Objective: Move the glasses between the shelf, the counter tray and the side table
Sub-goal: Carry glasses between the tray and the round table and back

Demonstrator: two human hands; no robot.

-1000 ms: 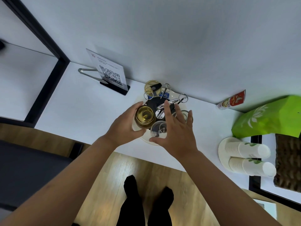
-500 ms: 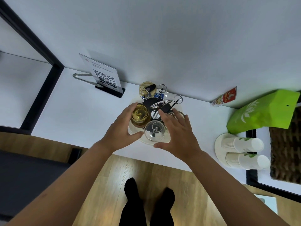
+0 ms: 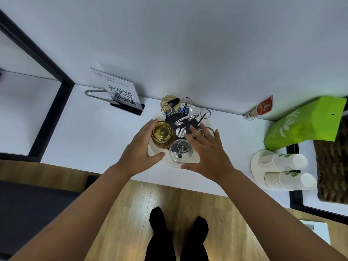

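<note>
**Both hands at the glass tray, nothing lifted**

While both hands hover over the round white tray [image 3: 156, 156] on the white worktop [image 3: 90, 140], neither has a closed grip. Left hand [image 3: 140, 150]: fingers spread and curved around the left side of the amber glass [image 3: 162, 133], fingertips at its far rim, thumb near the tray's near edge; real contact with the glass, cannot tell. Right hand [image 3: 209, 155]: grip open, fingers splayed flat over the tray's right half, partly covering a clear glass [image 3: 206, 131] at the far right. Between the two thumbs sits another clear glass [image 3: 181, 151], on the tray's near side, untouched. Chrome rack [image 3: 186, 119] with loop-tipped rods stands at tray centre. One more amber glass [image 3: 170, 104] at the far edge, by the wall. QR sign [image 3: 117, 91] far left; stacked paper cups [image 3: 282, 162] and green bag [image 3: 305, 125] to the right.
</note>
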